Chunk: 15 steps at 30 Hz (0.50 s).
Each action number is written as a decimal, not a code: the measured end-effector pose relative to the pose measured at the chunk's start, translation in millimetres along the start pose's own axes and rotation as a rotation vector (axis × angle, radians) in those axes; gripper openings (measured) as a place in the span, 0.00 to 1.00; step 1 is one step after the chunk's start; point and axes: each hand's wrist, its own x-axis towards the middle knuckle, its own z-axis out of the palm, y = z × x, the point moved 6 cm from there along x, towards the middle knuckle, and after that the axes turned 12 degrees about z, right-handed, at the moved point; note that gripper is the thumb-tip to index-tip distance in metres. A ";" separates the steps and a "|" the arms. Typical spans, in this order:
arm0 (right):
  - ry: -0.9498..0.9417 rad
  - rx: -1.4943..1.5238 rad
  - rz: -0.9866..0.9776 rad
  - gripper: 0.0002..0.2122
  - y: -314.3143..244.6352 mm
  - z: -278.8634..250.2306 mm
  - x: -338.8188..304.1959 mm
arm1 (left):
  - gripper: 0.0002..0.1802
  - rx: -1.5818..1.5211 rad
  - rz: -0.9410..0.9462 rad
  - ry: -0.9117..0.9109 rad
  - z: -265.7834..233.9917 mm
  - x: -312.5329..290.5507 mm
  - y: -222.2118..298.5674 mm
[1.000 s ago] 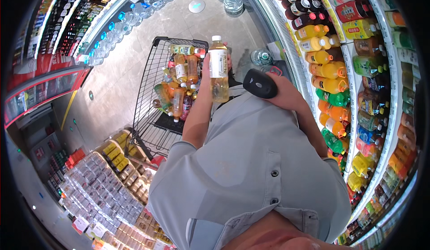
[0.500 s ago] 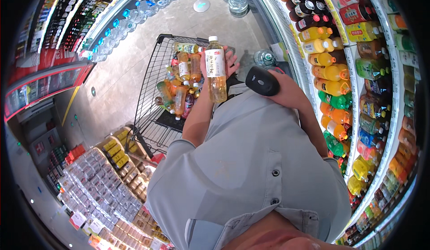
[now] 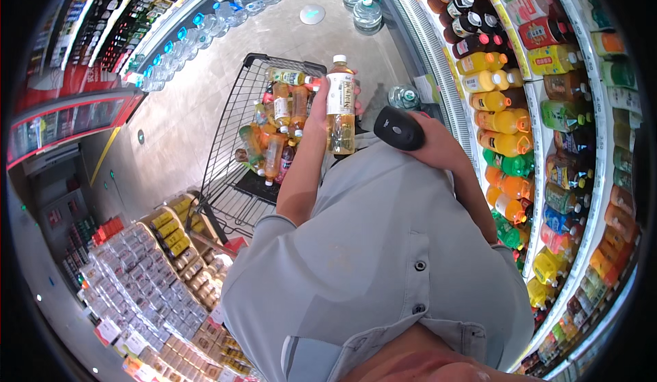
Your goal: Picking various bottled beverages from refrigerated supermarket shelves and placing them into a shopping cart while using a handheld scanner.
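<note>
A clear plastic bottle of pale yellow drink, with a white cap and white label, stands upright in front of me. My left hand is closed round it from behind, with fingertips showing at its right side. To the right, my right hand is wrapped round a black handheld scanner. The scanner's rounded head points toward the bottle but stays apart from it; its handle is mostly hidden. Beyond my left arm, several drink bottles lie heaped in a wire shopping cart.
Shelves of colourful drink bottles rise close on my right. Large water bottles line the far floor edge, with another water jug near the scanner. Stacked packs stand at lower left, beside canned goods.
The bottle has shifted slightly right and its label has turned. My left fingers, spread out beside it before, now curl round it. The scanner has moved slightly.
</note>
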 end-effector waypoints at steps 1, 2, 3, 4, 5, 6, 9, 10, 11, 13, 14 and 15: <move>-0.004 -0.007 -0.006 0.24 -0.8 0.4 -0.4 | 0.38 -0.100 -0.027 -0.037 8.9 2.2 2.1; -0.018 -0.019 0.025 0.24 0.5 1.5 -0.4 | 0.35 0.032 0.004 0.102 4.7 -1.3 6.2; -0.028 -0.026 0.057 0.24 2.1 1.9 -0.6 | 0.35 0.015 -0.001 0.086 10.9 -2.3 7.2; -0.030 -0.034 0.054 0.24 1.5 2.5 -0.9 | 0.37 0.079 -0.017 0.145 10.8 -3.4 7.8; -0.022 -0.030 0.061 0.24 1.6 2.6 -0.9 | 0.39 0.141 -0.042 0.200 10.0 -5.1 7.7; -0.017 -0.019 0.065 0.25 1.8 2.5 -0.8 | 0.37 0.158 -0.045 0.295 6.6 -7.8 8.6; -0.031 -0.009 0.056 0.24 2.8 3.9 0.0 | 0.33 0.281 0.003 0.376 0.4 -13.4 14.8; -0.034 -0.020 0.056 0.24 3.6 4.6 0.2 | 0.33 0.283 -0.002 0.397 -2.7 -16.0 15.4; -0.029 -0.013 0.051 0.25 4.2 4.9 0.3 | 0.32 0.367 0.014 0.468 -9.3 -19.5 19.5; -0.032 -0.011 0.046 0.25 5.4 6.0 0.6 | 0.31 0.447 0.035 0.545 -17.8 -26.1 26.0; -0.032 -0.007 0.033 0.25 5.0 6.6 0.9 | 0.32 0.323 0.034 0.304 -6.2 -19.9 24.4; -0.036 -0.004 0.038 0.25 5.6 7.3 0.9 | 0.32 0.197 0.034 0.064 7.7 -17.8 23.9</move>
